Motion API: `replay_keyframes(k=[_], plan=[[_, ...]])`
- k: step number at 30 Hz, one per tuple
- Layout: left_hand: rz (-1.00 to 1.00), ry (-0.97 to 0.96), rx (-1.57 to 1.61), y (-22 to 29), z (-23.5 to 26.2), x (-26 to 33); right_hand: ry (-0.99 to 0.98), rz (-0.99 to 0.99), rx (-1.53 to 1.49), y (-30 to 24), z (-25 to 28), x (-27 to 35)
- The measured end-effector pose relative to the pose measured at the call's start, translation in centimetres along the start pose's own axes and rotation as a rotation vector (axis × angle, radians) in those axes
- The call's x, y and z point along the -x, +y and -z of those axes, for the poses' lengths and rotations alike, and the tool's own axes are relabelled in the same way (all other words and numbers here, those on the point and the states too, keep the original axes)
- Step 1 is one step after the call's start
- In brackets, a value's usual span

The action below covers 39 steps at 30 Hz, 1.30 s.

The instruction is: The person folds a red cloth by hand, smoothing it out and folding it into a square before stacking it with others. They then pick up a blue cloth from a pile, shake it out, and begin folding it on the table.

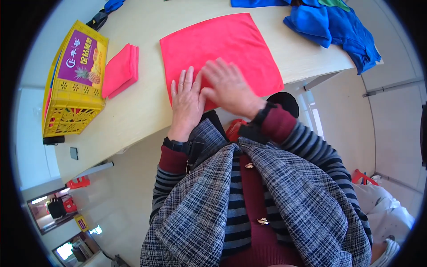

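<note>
from the head view, we look down at a pale table [133,115] where a pinkish-red cloth [218,40] lies spread out in front of the person, reaching the near edge of the tabletop. we see the left hand [186,101] laid on the near left part of it, palm down with fingers outstretched and pointing to the far side. the right hand [229,86], slightly blurred, is just to its right with its fingers slanting far and left. neither hand is clamped on anything that we can see; they are side by side, and we cannot tell whether the right thumb touches the left hand or whether the right palm presses on the fabric. as for progress, we find a small stack of folded cloths [120,73] of the same colour to the left, so those look finished to us, while the one under the hands shows no clear fold and, we judge, has its folding left. the stack sits against the right side of a yellow basket [73,120]. at the far right we notice rumpled blue fabric [329,26], which no hand touches, and at the near left a small dark flat object [74,153].
</note>
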<state>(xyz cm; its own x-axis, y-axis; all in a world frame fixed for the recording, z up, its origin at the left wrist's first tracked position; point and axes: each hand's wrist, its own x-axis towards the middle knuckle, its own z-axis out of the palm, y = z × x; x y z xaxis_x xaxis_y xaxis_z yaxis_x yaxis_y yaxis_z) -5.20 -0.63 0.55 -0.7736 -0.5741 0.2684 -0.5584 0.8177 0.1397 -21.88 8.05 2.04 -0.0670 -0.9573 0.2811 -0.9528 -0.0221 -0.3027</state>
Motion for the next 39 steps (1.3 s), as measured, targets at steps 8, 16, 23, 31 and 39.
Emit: replay_keyframes(k=[8, 16, 23, 31, 39], plan=[[0.051, -0.035, -0.003, -1.1, -1.0, -0.1, 0.021, -0.158, 0.201, 7.8, 0.4, 1.7], [0.015, -0.099, 0.048, -1.9, 0.3, -0.9, -0.032, -0.348, 0.294, 13.5, 4.3, 1.9], [-0.082, -0.072, -0.053, -4.2, -0.5, -8.4, -0.113, -0.026, 0.11, 6.0, 2.7, -6.3], [-0.016, -0.102, -0.072, -5.0, -2.5, -8.9, -0.082, -0.083, 0.153, 11.4, -1.1, -6.8], [0.094, -0.147, -0.052, -7.0, -2.2, -8.0, 0.019, -0.226, 0.337, 19.5, 1.0, -5.2]])
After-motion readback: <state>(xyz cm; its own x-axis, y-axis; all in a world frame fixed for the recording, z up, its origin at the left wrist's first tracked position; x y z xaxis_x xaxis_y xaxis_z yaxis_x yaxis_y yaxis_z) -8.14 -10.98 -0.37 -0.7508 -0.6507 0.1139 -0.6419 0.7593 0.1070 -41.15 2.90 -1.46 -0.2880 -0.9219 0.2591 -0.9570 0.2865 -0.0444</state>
